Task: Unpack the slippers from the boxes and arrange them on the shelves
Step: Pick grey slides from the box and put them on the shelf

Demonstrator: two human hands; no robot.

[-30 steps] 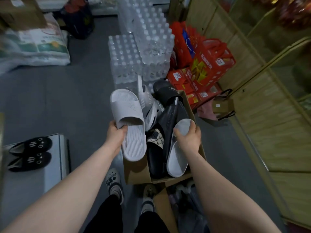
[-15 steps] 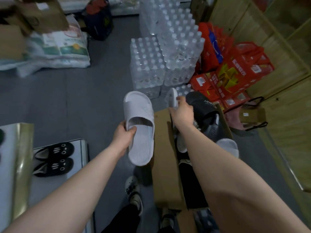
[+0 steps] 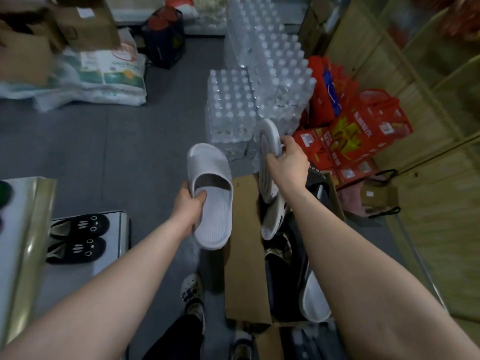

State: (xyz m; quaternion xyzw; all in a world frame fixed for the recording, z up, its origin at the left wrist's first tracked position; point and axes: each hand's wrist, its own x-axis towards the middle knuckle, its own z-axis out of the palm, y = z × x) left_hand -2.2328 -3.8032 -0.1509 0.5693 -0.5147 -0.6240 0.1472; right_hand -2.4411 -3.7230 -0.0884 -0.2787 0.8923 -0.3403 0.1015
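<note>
2 black fabric slippers with white paw marks lay side by side on a low grey shelf at left. The person's left hand gripped a white rubber slide slipper by its side, thumb on the footbed, just beside an open brown cardboard box. The right hand clutched a second white slipper, turned on edge, over the box, which held more slippers. Red gift cartons stood further right.

Shrink-wrapped water bottles stand beside red cartons.
</note>
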